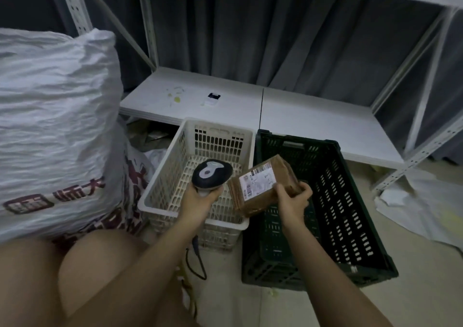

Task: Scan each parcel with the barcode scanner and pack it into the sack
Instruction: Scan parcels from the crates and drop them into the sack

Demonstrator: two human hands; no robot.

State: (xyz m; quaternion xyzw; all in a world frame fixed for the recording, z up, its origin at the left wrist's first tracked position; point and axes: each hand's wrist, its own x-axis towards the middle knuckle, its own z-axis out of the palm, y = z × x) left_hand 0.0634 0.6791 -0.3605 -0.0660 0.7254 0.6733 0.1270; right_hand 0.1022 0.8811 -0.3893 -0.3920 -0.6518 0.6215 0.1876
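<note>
My left hand (200,200) grips the handle of a dark barcode scanner (211,175) with a grey top, held over the white basket. My right hand (294,199) holds a brown cardboard parcel (263,189) by its right edge, tilted, with its white barcode label (258,182) facing up toward the scanner. The parcel hangs over the seam between the two crates, just right of the scanner head. A large white woven sack (55,126) with red print stands at the left, bulging.
A white slatted basket (162,184) and a dark green crate (350,201) sit side by side on the floor. A low white shelf (313,116) on a metal rack runs behind them. Crumpled white plastic (413,206) lies at right. The scanner's cable (198,259) trails down.
</note>
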